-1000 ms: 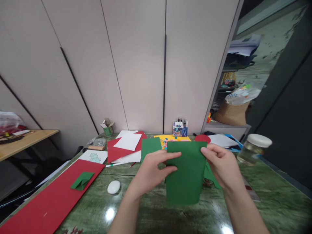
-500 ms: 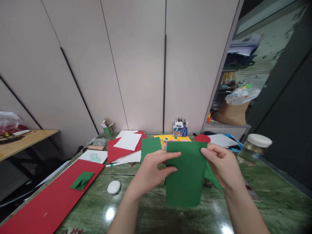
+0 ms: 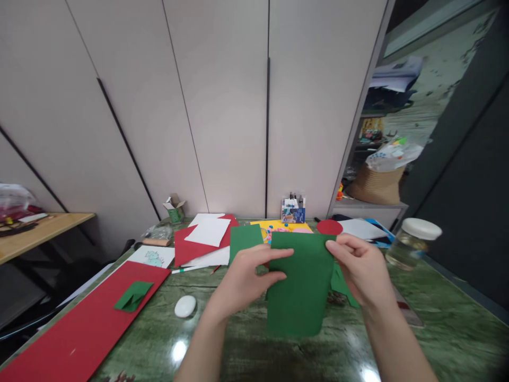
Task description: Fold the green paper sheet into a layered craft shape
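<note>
A green sheet of paper hangs upright in front of me over the table. My right hand pinches its upper right corner between thumb and fingers. At the left edge is my left hand, its index finger and thumb lying apart across the front of the sheet. The other fingers of that hand are hidden, seemingly behind the paper. Another green sheet lies on the table beyond my left hand. Cut green paper shows partly behind the held sheet, near my right wrist.
On the left, a long red board carries a folded green paper piece. A white oval object sits nearby. Red and white sheets, a marker box and a red disc lie behind. At right stands a lidded jar.
The lower part of the held green sheet has swung slightly to the left. Both hands keep almost the same place and grip.
</note>
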`<action>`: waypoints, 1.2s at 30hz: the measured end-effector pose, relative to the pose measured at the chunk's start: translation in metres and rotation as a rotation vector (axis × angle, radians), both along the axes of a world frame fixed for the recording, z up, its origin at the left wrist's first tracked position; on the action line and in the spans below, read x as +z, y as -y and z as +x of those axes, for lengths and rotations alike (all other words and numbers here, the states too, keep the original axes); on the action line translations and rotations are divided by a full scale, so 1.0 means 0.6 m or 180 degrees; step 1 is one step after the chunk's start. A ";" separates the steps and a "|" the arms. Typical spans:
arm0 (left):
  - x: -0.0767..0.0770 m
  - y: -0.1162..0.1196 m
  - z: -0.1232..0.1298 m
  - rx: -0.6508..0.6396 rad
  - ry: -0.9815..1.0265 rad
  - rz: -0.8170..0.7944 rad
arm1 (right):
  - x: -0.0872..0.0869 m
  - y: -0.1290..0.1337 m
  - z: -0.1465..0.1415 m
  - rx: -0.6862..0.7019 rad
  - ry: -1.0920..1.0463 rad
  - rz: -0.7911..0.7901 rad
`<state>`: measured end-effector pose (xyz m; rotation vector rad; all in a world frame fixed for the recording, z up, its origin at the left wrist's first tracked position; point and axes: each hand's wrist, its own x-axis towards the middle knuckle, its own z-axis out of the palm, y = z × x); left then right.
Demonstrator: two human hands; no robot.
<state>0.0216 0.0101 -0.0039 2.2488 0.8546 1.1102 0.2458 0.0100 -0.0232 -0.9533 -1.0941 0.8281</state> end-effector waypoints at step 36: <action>0.001 0.001 -0.006 -0.0030 -0.0033 0.0005 | 0.000 0.001 0.006 -0.0053 0.0218 0.0375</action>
